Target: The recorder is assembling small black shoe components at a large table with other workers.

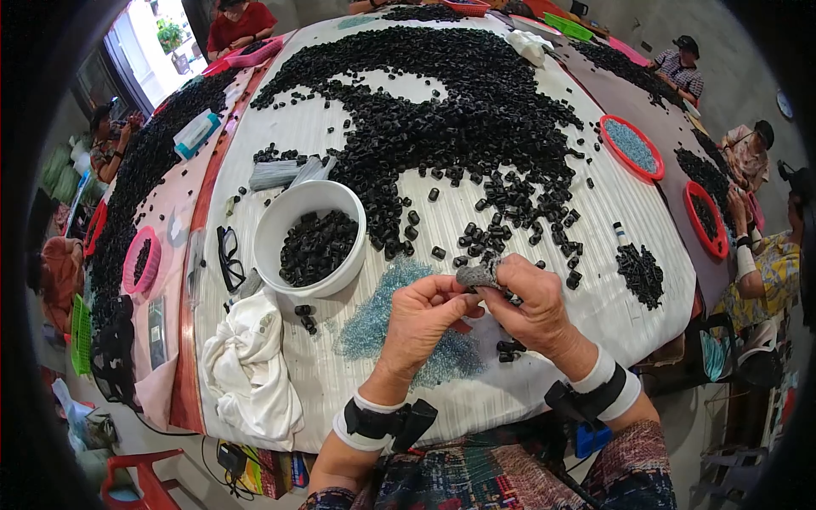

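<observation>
Over the near middle of the table, my left hand (425,321) and my right hand (539,308) meet with bent fingers pressed together. A grey, rough-textured piece (478,274), resembling a cloth finger cover, shows at the fingertips; which finger it sits on, I cannot tell. Something small and dark is partly visible beneath the fingers of my right hand, mostly hidden by them. Below and left of my hands lies a spread of small clear bluish pieces (374,321). Small black cylindrical plastic parts (510,350) lie near my right wrist.
A white bowl (267,255) of black parts stands left, beside black-framed glasses (229,257) and a bunched white cloth (248,370). A large heap of black parts (459,110) covers the far table. Thin black pieces (639,276) lie right. People work around with red baskets (609,127).
</observation>
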The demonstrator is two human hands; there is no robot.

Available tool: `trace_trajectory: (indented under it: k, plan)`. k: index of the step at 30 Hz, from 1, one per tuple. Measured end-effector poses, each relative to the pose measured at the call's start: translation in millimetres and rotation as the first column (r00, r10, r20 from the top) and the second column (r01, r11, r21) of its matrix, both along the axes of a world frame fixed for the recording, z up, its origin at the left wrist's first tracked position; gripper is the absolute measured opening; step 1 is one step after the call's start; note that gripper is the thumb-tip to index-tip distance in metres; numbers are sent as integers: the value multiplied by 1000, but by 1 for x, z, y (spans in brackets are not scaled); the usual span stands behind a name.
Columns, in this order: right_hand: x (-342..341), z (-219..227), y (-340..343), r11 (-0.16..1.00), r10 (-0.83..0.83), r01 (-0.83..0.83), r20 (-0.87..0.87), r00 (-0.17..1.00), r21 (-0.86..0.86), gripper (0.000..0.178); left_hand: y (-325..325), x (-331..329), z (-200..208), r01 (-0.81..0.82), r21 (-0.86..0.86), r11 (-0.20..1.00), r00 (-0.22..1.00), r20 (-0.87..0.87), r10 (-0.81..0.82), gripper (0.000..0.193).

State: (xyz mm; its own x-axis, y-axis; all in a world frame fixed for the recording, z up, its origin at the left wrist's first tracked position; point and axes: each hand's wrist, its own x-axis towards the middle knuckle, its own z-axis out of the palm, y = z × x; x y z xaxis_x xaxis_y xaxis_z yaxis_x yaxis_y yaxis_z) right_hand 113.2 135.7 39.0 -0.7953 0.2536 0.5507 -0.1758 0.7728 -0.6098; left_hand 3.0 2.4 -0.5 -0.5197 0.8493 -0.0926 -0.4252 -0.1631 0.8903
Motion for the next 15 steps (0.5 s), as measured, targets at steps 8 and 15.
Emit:
trace_trajectory:
  k: [8,15]
  plan:
    - [-3,0,1,998,-14,16,-43,999,53,19,1,2,5,-30,-5,1000,999,-44,30,19]
    - [-1,0,-1,990,-40,50,-73,997,130,20,0,2,8,-68,-26,997,997,-50,66,17]
